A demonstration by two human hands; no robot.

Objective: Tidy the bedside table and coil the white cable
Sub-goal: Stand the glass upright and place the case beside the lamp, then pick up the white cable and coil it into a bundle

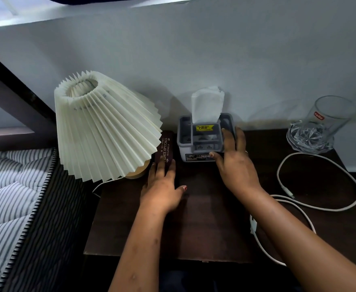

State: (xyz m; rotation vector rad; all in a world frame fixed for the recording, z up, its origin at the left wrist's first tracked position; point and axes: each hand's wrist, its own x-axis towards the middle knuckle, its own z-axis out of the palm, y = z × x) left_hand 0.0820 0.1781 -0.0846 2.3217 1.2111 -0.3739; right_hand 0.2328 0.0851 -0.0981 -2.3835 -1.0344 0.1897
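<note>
The dark wooden bedside table (204, 224) fills the middle of the view. My left hand (162, 186) lies flat with its fingertips on the near end of a brown spectacle case (165, 147) beside the lamp. My right hand (234, 161) rests against the right side of a grey and white tissue holder (196, 142), thumb at its front corner, fingers straight along its side. A white cable (324, 205) sprawls in a loose loop on the table's right side, and its other run passes under my right forearm.
A lamp with a pleated cream shade (103, 127) stands at the table's left back, its cord trailing off the left edge. A clear glass tumbler (322, 127) stands at the back right. A striped mattress (15, 197) lies to the left; the white wall is close behind.
</note>
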